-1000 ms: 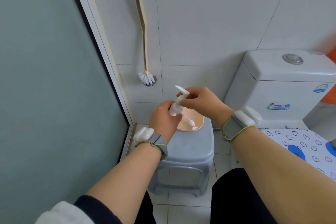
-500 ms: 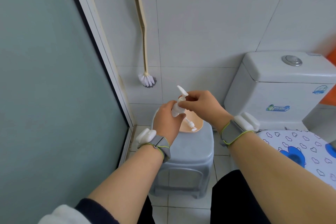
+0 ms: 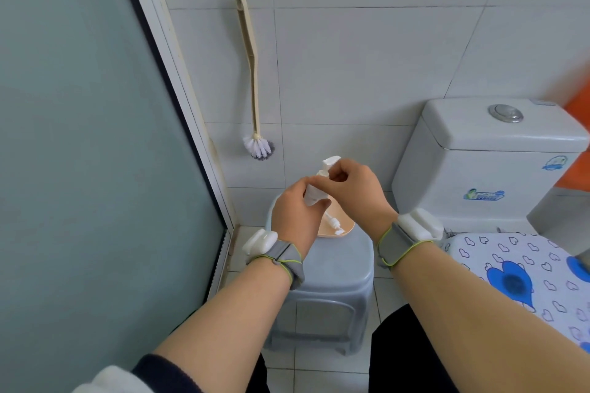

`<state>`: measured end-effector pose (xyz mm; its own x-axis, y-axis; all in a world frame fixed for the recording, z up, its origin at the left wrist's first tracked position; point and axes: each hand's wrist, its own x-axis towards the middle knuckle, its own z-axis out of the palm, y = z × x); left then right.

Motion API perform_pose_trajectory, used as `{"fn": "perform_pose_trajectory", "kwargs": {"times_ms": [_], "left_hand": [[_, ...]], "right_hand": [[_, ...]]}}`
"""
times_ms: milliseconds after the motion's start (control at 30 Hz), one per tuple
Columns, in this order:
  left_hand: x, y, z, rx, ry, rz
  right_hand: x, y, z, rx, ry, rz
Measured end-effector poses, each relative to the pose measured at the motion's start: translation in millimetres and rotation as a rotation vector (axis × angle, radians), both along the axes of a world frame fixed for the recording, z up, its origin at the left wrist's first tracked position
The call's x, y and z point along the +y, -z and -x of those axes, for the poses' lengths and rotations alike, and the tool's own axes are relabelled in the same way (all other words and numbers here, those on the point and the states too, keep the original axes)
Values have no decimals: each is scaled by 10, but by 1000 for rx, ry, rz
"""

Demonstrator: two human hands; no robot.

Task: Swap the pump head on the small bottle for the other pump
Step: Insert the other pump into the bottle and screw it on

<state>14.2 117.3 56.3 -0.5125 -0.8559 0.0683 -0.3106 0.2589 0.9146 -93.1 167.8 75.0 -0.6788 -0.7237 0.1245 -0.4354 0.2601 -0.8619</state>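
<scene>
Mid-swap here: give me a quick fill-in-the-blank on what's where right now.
1. The left hand grips the small ____.
2. The right hand pinches the pump at the bottle's ____.
3. The spare pump lies in the peach ____.
4. The tray sits on a grey ____.

Missing words: bottle; top; tray; stool

A home bathroom: a white toilet tank (image 3: 491,163) stands against the tiled wall (image 3: 367,57). Left of the tank a brush (image 3: 252,80) hangs from a hook; further left, a frosted shower door (image 3: 79,137).
</scene>
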Motion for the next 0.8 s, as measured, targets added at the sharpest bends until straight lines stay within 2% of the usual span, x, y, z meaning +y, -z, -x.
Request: {"fn": "perform_pose_trajectory", "kwargs": {"times_ms": [167,367,633,733,800], "left_hand": [[31,-95,3,47,-11,1],[7,-255,6,96,-11,1],[63,-327,17,110,-32,31],[58,-345,20,111,-28,16],[20,-356,8,93,-19,13]], "right_hand": [[22,-43,-75,16,24,58],[79,-203,-123,-288,-158,208],[23,-276,-130,-162,33,168],[11,-292,-148,-191,5,160],[30,-307,-121,-277,-69,200]]}}
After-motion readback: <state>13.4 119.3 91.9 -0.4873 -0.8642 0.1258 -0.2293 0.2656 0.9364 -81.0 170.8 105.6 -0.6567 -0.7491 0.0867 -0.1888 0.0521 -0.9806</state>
